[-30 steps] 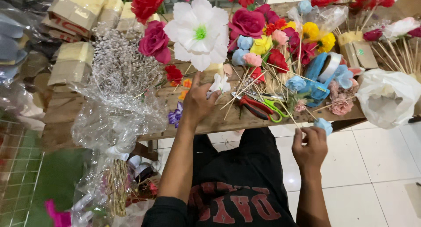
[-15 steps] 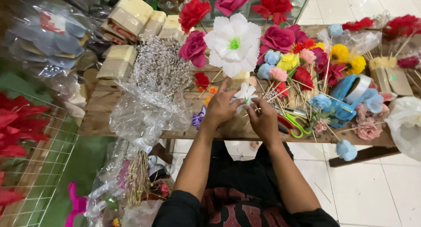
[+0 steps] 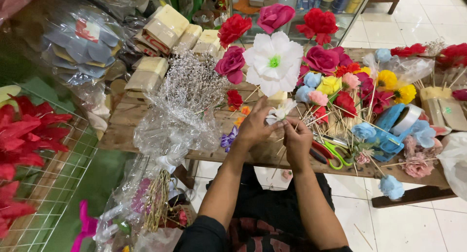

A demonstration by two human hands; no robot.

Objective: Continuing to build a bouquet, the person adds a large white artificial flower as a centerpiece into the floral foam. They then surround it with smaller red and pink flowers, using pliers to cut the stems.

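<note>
Fingers of both hands meet over the bench edge: left hand (image 3: 254, 130) pinches a small white flower (image 3: 280, 111) at its base, thumb and forefinger closed on it; right hand (image 3: 296, 141) is closed around the thin wooden stick (image 3: 280, 157) just beneath, which slants down past the bench front. Flower sits between the two hands, held up off the wooden bench (image 3: 127, 117), directly below the big white paper flower (image 3: 274, 62). Grip from two sides probably keeps head and stick aligned (my judgement, not something measured).

Supplies lie within reach: red- and green-handled scissors (image 3: 331, 152) just right of my right hand, blue tape dispenser (image 3: 391, 130) further right, loose skewers and small coloured blooms between. Cellophane-wrapped dried sprigs (image 3: 187, 101) hang over the bench at my left.

Not resolved: the joint between flower and stick is covered by my fingertips; whether glue or tape is on it, I cannot tell. Stick's lower end blurs against dark clothing.
</note>
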